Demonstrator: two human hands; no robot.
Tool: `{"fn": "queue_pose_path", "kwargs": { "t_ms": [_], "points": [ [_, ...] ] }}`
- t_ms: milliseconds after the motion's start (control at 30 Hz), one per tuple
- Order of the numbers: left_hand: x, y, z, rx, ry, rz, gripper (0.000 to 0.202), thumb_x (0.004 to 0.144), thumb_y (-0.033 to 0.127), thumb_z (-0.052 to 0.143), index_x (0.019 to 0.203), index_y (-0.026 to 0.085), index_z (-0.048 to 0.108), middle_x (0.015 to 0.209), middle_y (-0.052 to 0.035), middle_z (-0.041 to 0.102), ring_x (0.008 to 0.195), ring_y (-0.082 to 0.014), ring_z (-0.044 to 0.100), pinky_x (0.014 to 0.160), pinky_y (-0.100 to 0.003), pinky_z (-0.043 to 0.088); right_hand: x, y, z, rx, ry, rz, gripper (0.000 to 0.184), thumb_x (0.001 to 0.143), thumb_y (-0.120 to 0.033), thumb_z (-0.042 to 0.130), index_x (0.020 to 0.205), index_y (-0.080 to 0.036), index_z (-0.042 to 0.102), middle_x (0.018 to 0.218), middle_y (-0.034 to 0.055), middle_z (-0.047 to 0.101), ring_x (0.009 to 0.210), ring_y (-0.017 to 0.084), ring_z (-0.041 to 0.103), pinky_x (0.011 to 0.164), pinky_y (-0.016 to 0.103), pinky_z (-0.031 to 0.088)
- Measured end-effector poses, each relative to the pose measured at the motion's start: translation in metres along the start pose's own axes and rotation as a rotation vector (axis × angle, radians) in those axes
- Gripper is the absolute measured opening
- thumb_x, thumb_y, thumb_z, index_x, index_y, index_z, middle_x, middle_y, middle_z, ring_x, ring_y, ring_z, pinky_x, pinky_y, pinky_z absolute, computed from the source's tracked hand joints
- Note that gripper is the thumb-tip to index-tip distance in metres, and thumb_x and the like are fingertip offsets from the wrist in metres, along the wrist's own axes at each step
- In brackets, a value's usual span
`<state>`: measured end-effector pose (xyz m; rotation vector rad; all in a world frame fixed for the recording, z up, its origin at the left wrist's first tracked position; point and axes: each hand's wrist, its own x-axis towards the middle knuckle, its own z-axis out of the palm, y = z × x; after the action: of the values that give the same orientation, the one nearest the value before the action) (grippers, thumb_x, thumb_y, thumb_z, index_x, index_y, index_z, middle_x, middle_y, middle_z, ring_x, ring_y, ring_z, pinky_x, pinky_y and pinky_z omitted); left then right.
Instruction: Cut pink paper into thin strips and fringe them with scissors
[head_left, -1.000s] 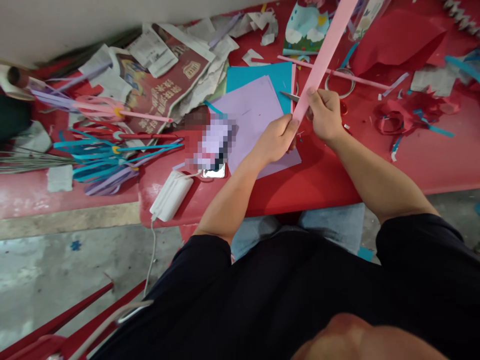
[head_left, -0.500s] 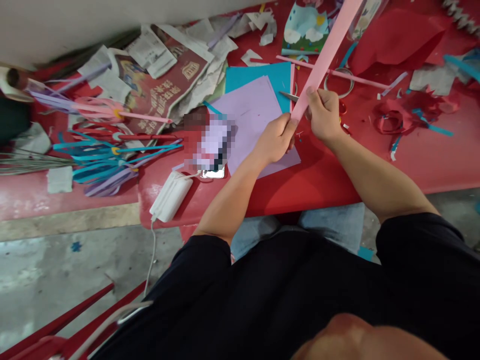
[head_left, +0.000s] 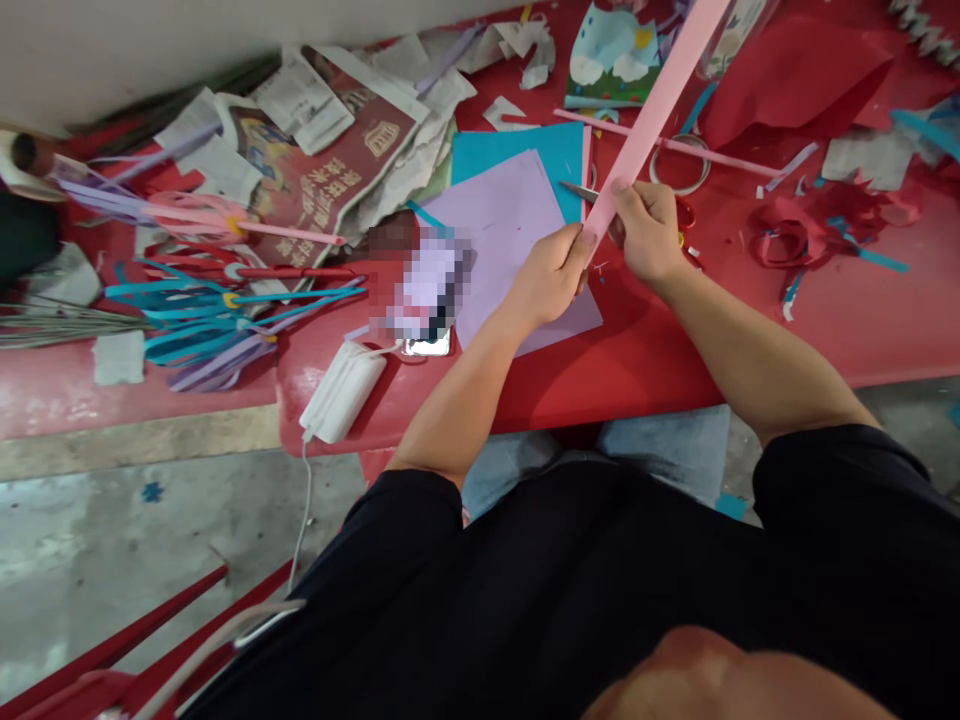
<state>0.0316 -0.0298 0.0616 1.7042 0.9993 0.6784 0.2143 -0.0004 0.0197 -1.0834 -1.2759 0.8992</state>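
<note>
The head camera, perhaps slightly tilted, looks forward and steeply down over the shirt (head_left: 570, 570) at the table (head_left: 885, 320) close below.

Beyond the left grip (head_left: 551, 275) and off to its left, torn newspaper (head_left: 330, 150) is heaped toward the wall (head_left: 187, 40). Well left of it lie looped teal strips (head_left: 187, 312), with a purple looped bundle (head_left: 217, 368) just beside them. A white box (head_left: 343, 392) with a cord (head_left: 306, 500) rests nearer the counter (head_left: 885, 330) edge. Beyond the right grip (head_left: 651, 230) are a ring (head_left: 706, 176) and a cloud-printed piece (head_left: 615, 65); farther right sit a large red sheet (head_left: 795, 85) and curled red scraps (head_left: 784, 243). Down left of both, a blue scrap (head_left: 152, 492) lies on the floor (head_left: 225, 520).
</note>
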Motion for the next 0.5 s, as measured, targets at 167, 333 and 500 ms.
{"fn": "queue_pose_path", "kwargs": {
  "t_ms": [167, 333, 500],
  "points": [
    [0.005, -0.009, 0.001, -0.011, 0.073, 0.059, 0.048, 0.129, 0.048, 0.043, 0.084, 0.031, 0.046, 0.068, 0.0, 0.056, 0.07, -0.0227, 0.06, 0.074, -0.043, 0.049, -0.006, 0.009, 0.004, 0.02, -0.109, 0.016, 0.088, 0.09, -0.111, 0.054, 0.06, -0.03, 0.039, 0.053, -0.003, 0.034, 0.05, 0.014, 0.028, 0.05, 0.04, 0.024],
    [0.008, -0.015, 0.002, -0.085, 0.075, 0.131, 0.049, 0.127, 0.048, 0.049, 0.08, 0.032, 0.049, 0.067, -0.0009, 0.059, 0.067, -0.0238, 0.06, 0.07, -0.044, 0.047, 0.001, 0.006, -0.002, 0.037, -0.044, -0.035, 0.085, 0.099, -0.103, 0.054, 0.059, -0.03, 0.039, 0.051, -0.0033, 0.032, 0.048, 0.013, 0.027, 0.051, 0.041, 0.017],
    [0.009, -0.016, 0.004, -0.116, 0.082, 0.111, 0.05, 0.127, 0.042, 0.053, 0.079, 0.031, 0.051, 0.066, -0.0005, 0.058, 0.067, -0.0231, 0.061, 0.073, -0.043, 0.049, 0.004, 0.009, -0.003, 0.069, -0.101, 0.004, 0.084, 0.096, -0.104, 0.059, 0.062, -0.03, 0.037, 0.05, -0.005, 0.028, 0.049, 0.013, 0.025, 0.05, 0.039, 0.021]
  ]
}}
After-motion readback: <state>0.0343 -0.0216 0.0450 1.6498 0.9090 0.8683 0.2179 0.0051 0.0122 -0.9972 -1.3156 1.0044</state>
